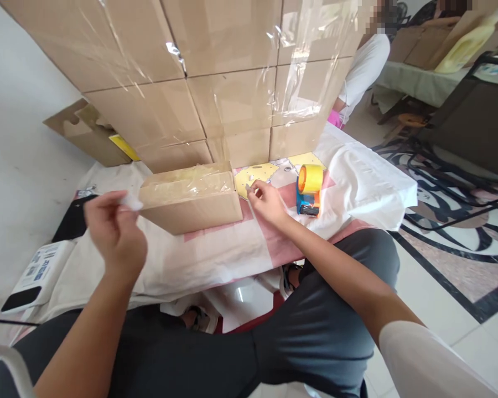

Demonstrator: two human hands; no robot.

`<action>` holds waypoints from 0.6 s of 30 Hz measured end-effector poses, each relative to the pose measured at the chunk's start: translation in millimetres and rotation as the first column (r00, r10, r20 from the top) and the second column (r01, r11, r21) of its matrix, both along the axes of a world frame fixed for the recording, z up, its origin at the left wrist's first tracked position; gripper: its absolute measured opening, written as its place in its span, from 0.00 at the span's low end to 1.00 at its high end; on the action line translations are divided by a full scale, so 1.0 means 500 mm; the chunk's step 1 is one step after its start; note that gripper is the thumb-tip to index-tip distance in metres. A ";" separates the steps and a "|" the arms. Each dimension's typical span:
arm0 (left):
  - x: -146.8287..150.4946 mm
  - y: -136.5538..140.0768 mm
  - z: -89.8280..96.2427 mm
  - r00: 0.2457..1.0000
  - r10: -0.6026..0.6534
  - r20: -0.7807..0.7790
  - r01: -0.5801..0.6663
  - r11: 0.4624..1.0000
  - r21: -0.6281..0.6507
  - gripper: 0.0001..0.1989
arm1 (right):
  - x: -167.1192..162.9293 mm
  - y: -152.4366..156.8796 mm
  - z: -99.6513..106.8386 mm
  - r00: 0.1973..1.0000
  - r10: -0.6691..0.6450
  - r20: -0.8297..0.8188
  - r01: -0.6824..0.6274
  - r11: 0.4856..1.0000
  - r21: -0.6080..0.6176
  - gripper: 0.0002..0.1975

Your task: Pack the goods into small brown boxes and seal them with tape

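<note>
A cardboard box (195, 207) with clear tape over its top lies on the cloth-covered table. My left hand (118, 232), somewhat blurred, is raised at the box's left end, its fingers closed on a small white scrap (131, 202) whose material I cannot make out. Just past the box's right end, my right hand (268, 203) is closed in a pinch, with a small greyish bit (248, 188) at its fingertips. To the right of that hand stands a tape dispenser (308, 204) in blue and orange, carrying a yellow tape roll (311, 178).
Taped cardboard boxes (232, 99) are stacked high behind the work area. An open carton (89, 135) sits at the back left. A phone (21, 299) lies on a white box (45, 271). A person in a white sleeve (365, 63) is beyond the stack, near a dark chair (477, 121).
</note>
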State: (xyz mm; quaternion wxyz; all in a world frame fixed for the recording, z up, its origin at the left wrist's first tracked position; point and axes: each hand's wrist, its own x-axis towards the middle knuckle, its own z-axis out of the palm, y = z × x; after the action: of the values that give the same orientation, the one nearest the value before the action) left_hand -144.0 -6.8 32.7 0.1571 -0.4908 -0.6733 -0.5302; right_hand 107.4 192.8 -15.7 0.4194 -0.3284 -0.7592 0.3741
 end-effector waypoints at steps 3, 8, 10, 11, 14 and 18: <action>-0.069 0.013 -0.006 0.987 0.124 0.105 -0.141 0.976 0.168 0.14 | -0.006 0.004 -0.007 0.993 0.059 0.100 -0.067 0.995 0.077 0.07; -0.120 0.036 -0.023 0.930 0.028 0.367 -0.094 0.982 0.162 0.13 | -0.003 0.008 -0.016 0.963 0.160 0.219 -0.189 0.975 0.120 0.05; -0.119 0.042 -0.029 0.932 -0.025 0.363 -0.043 0.983 0.178 0.14 | -0.002 0.006 -0.014 0.946 0.205 0.252 -0.243 0.961 0.130 0.05; -0.117 0.043 -0.031 0.935 -0.047 0.350 -0.020 0.983 0.183 0.14 | -0.002 0.005 -0.012 0.940 0.217 0.264 -0.260 0.955 0.140 0.05; -0.113 0.045 -0.037 0.948 -0.073 0.309 0.035 0.991 0.126 0.16 | -0.002 0.002 -0.005 0.928 0.232 0.291 -0.291 0.940 0.176 0.06; -0.123 0.043 -0.044 0.958 -0.057 0.280 0.067 0.997 -0.026 0.22 | 0.000 0.002 -0.001 0.911 0.287 0.295 -0.345 0.923 0.168 0.07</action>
State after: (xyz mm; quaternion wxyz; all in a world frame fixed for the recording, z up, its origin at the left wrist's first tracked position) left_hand -205.4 14.7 10.5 0.0353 -0.4349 -0.6821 -0.5868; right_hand 107.3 194.0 -16.4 0.2807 -0.2001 -0.8877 0.3052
